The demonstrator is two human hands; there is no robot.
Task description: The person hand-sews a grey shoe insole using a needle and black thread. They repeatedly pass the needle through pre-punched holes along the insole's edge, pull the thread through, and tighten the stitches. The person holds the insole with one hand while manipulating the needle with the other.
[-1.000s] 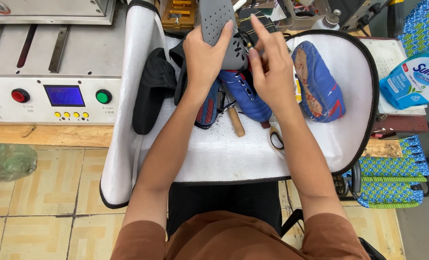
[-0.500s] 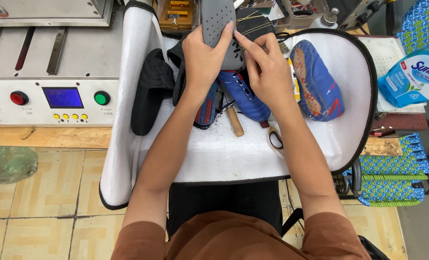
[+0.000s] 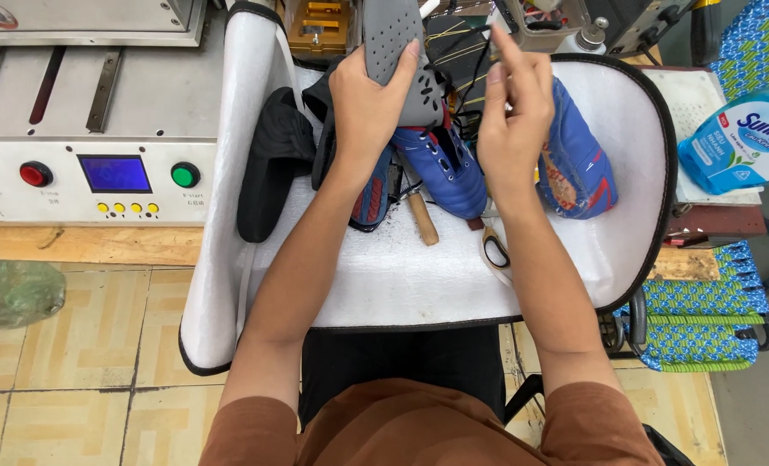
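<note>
A: How much open room is on the white padded work surface point(image 3: 419, 285)?

B: The near half is bare, from the forearms down to its dark-trimmed front edge. The far half is crowded. The pad's left flap hangs over the edge beside the grey machine point(image 3: 82, 129), whose panel has a red button, a blue screen and a green button.

A: Where are the hands?

B: Both are raised over the far part of the pad. The left hand point(image 3: 367, 103) grips a grey perforated insole point(image 3: 397, 43), thumb on its right edge, fingers closed around it from behind; the insole stands upright and runs out of the top of the view. The right hand point(image 3: 514, 112) is just beside it, fingers pinched together and pointing up. Thin dark threads run close by, but I cannot tell whether it actually holds one.

A: Any containers?

B: A blue dish-soap bottle point(image 3: 738, 142) lies on its side on a stand well to the right; I cannot tell how full it is.

A: What lies under the hands?

B: A blue laced shoe point(image 3: 445, 173) between the wrists, another blue shoe point(image 3: 579, 160) on its side to the right, a black shoe upper point(image 3: 272, 164) on the left. A wooden-handled tool point(image 3: 423, 216) and scissors point(image 3: 492, 246) lie just behind the bare area.
</note>
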